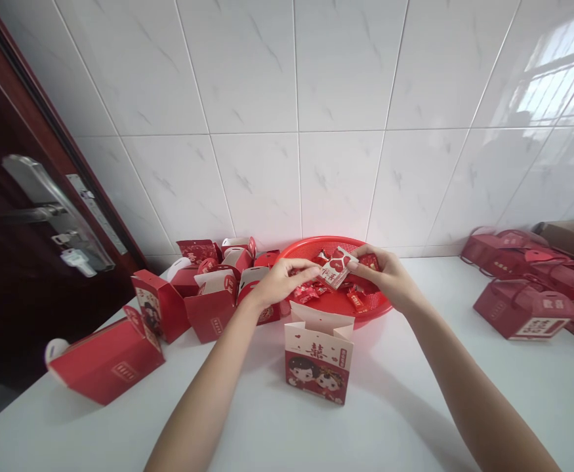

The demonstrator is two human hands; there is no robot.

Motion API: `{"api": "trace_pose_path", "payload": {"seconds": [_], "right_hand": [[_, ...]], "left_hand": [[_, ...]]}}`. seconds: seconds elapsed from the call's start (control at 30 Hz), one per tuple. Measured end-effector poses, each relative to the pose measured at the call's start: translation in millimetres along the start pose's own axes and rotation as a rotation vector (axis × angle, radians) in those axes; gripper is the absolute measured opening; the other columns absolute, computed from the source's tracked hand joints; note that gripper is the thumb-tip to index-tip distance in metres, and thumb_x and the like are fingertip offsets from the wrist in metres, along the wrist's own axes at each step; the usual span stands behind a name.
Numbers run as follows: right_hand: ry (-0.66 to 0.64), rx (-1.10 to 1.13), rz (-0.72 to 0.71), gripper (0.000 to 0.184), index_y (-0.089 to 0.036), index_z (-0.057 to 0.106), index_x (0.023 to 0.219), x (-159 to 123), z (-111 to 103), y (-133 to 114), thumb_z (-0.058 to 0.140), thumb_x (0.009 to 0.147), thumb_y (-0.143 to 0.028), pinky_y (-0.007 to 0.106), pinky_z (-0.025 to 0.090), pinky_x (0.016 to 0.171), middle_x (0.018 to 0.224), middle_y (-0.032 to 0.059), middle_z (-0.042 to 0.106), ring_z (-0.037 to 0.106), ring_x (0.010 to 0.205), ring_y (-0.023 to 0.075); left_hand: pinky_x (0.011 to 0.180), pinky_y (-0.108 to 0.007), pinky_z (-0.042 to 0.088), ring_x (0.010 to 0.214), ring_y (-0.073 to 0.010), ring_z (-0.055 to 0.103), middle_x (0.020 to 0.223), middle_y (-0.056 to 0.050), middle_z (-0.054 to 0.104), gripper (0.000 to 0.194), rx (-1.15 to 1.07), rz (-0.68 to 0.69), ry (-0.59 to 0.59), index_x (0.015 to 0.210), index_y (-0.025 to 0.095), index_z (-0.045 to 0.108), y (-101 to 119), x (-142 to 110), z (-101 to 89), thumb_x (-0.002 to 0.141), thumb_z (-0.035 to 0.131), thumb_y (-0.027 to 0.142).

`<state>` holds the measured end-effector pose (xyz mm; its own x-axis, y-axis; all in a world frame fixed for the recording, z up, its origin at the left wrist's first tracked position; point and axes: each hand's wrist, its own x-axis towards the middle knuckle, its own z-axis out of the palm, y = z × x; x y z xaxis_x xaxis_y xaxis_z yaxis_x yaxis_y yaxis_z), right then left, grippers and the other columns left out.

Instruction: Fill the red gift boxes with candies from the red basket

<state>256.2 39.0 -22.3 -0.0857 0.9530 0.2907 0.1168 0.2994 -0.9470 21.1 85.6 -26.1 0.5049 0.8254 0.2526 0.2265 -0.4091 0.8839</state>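
Over a red plastic basket [291, 249] of wrapped candies [357, 301], my right hand [382, 272] pinches a small white packet with red print [336, 267]. My left hand [284, 280] is at the packet's left edge, thumb and fingers closed together; whether it grips the packet or something smaller is hard to see. In front of the basket an open-topped paper gift box [319, 357] stands upright on the white table, with two cartoon figures on its front. Its inside is mostly out of sight.
Several open red boxes [210, 308] crowd the left, one box [109, 360] nearest the table's left edge. Closed red boxes with handles [523, 308] are grouped at the right. A tiled wall [257, 177] rises behind; a dark door [25, 275] stands at the left.
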Motion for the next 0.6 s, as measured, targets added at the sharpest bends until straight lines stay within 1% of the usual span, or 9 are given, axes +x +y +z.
{"api": "trace_pose_path", "payload": {"seconds": [0.07, 0.1, 0.17, 0.23, 0.33, 0.4, 0.5, 0.57, 0.6], "right_hand": [[0.018, 0.055, 0.004, 0.042, -0.021, 0.063, 0.087, -4, -4, -8, 0.082, 0.074, -0.057, 0.025, 0.047, 0.051, 0.069, -0.0007, 0.067, 0.06, 0.057, 0.0146], [0.013, 0.085, 0.004, 0.042, -0.021, 0.063, 0.087, -6, -5, -12, 0.082, 0.074, -0.056, 0.026, 0.049, 0.052, 0.072, 0.0004, 0.069, 0.062, 0.059, 0.0156], [-0.026, 0.107, -0.001, 0.041, -0.021, 0.062, 0.087, -13, -6, -21, 0.082, 0.075, -0.055, 0.027, 0.051, 0.053, 0.077, 0.0023, 0.071, 0.065, 0.062, 0.0173], [-0.083, 0.049, -0.023, 0.039, -0.021, 0.063, 0.088, -19, -4, -28, 0.081, 0.077, -0.054, 0.025, 0.048, 0.049, 0.072, 0.0019, 0.068, 0.062, 0.058, 0.0158], [-0.178, -0.129, -0.107, 0.032, -0.021, 0.066, 0.087, -28, 3, -36, 0.075, 0.084, -0.051, 0.023, 0.041, 0.045, 0.063, -0.0016, 0.059, 0.05, 0.051, 0.0109], [-0.215, -0.243, -0.186, 0.027, -0.021, 0.066, 0.085, -33, 8, -40, 0.069, 0.089, -0.048, 0.024, 0.039, 0.047, 0.062, -0.0022, 0.056, 0.045, 0.051, 0.0102], [-0.216, -0.361, -0.255, 0.021, -0.022, 0.065, 0.084, -36, 15, -43, 0.064, 0.092, -0.041, 0.026, 0.04, 0.051, 0.067, -0.0007, 0.058, 0.048, 0.057, 0.0121], [-0.218, -0.414, -0.259, 0.016, -0.022, 0.064, 0.084, -37, 18, -42, 0.062, 0.093, -0.035, 0.026, 0.04, 0.054, 0.069, -0.0006, 0.059, 0.05, 0.06, 0.013], [-0.222, -0.435, -0.258, 0.013, -0.023, 0.064, 0.084, -37, 20, -41, 0.061, 0.093, -0.032, 0.026, 0.04, 0.055, 0.07, -0.0008, 0.059, 0.051, 0.061, 0.0131]], "left_hand": [[0.077, -0.029, 0.051, 0.09, -0.0212, 0.065, 0.1, -0.007, 0.076, 0.046, 0.075, 0.018, 0.065, 0.097, 0.017, 0.079, 9, -7, -14.4, 0.083, 0.068, 0.06], [0.076, -0.028, 0.051, 0.089, -0.0208, 0.065, 0.099, -0.007, 0.075, 0.046, 0.111, 0.023, 0.068, 0.096, 0.017, 0.078, 15, -11, -21.9, 0.084, 0.067, 0.059], [0.072, -0.027, 0.05, 0.085, -0.0202, 0.065, 0.095, -0.007, 0.075, 0.044, 0.204, -0.007, -0.013, 0.095, 0.018, 0.078, 25, -21, -34.9, 0.083, 0.067, 0.058], [0.073, -0.027, 0.05, 0.086, -0.021, 0.066, 0.095, -0.005, 0.076, 0.039, 0.302, -0.035, -0.115, 0.094, 0.02, 0.079, 34, -30, -42.9, 0.079, 0.073, 0.055], [0.075, -0.026, 0.05, 0.09, -0.0222, 0.067, 0.1, -0.005, 0.076, 0.036, 0.406, -0.096, -0.235, 0.098, 0.023, 0.079, 39, -37, -44.1, 0.078, 0.075, 0.053], [0.068, -0.024, 0.047, 0.084, -0.0204, 0.067, 0.095, -0.005, 0.076, 0.035, 0.445, -0.141, -0.276, 0.096, 0.023, 0.08, 38, -38, -40.9, 0.082, 0.072, 0.054], [0.056, -0.023, 0.039, 0.064, -0.0158, 0.058, 0.074, -0.003, 0.071, 0.039, 0.458, -0.149, -0.289, 0.078, 0.02, 0.079, 34, -35, -36.5, 0.084, 0.068, 0.057], [0.051, -0.024, 0.033, 0.055, -0.0133, 0.049, 0.061, -0.001, 0.061, 0.044, 0.437, -0.125, -0.294, 0.067, 0.018, 0.074, 32, -33, -35.0, 0.083, 0.068, 0.059], [0.05, -0.024, 0.031, 0.053, -0.0125, 0.046, 0.058, 0.0, 0.056, 0.046, 0.419, -0.113, -0.306, 0.065, 0.018, 0.072, 31, -32, -34.5, 0.083, 0.068, 0.06]]}}
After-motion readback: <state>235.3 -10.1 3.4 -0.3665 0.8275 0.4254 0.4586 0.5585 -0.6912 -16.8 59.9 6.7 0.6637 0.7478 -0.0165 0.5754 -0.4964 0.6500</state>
